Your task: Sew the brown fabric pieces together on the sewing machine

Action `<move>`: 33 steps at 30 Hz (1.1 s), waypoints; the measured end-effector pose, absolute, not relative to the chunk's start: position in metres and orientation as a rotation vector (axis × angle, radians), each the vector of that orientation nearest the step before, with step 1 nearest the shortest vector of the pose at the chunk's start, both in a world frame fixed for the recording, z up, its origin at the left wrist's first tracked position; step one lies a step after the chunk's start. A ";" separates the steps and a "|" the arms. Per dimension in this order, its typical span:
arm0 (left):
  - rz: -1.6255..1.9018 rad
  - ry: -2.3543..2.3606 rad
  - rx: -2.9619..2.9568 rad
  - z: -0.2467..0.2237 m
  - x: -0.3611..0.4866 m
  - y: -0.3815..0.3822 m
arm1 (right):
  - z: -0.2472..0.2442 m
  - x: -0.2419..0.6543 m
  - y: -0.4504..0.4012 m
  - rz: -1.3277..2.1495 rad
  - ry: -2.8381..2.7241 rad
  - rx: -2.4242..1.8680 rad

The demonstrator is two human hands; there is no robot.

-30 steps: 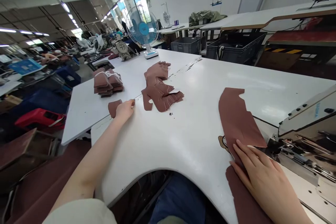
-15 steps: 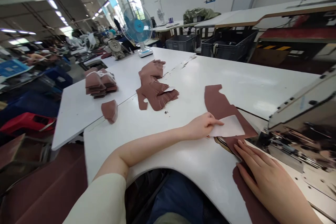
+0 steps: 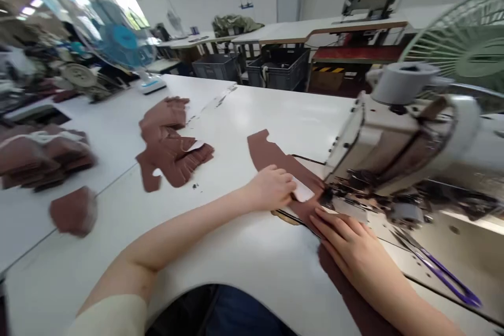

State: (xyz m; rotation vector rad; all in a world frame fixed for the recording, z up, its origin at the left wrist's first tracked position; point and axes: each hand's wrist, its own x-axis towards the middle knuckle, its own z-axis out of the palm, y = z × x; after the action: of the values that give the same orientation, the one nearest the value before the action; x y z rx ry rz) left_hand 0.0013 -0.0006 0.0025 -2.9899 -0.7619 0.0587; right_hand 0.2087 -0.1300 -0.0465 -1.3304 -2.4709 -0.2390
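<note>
My left hand is closed with curled fingers at the left end of a small white piece, holding it on a long brown fabric panel. Its fingertips are partly hidden. My right hand lies flat on the same brown fabric with fingers stretched out, close to the front of a sewing machine. The right end of the white piece points toward the machine's needle area, which is too blurred to make out. Brown fabric also runs down under my right forearm.
Purple-handled scissors lie on the machine bed at right. Brown cut pieces fan out across the table. A tied brown stack and a small brown piece are at left. A blue fan stands behind.
My view has swung right, bringing the sewing machine, scissors and green fan into sight. My left hand's pointing finger has curled in, and the white piece sits nearer the machine.
</note>
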 end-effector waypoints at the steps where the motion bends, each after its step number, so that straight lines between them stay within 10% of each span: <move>1: 0.015 -0.749 -3.030 0.002 0.006 -0.003 | -0.049 0.212 -0.131 -0.219 -2.461 -1.294; 33: -0.188 -0.963 -3.196 -0.025 0.025 -0.003 | -0.045 0.210 -0.126 -0.222 -2.505 -1.257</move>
State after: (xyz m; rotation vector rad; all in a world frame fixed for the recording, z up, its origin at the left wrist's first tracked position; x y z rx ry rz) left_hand 0.0251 -0.0030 -0.0253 -3.1960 -0.9634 -0.1883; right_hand 0.2102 -0.1263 -0.0448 -1.2569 -2.5054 -0.2223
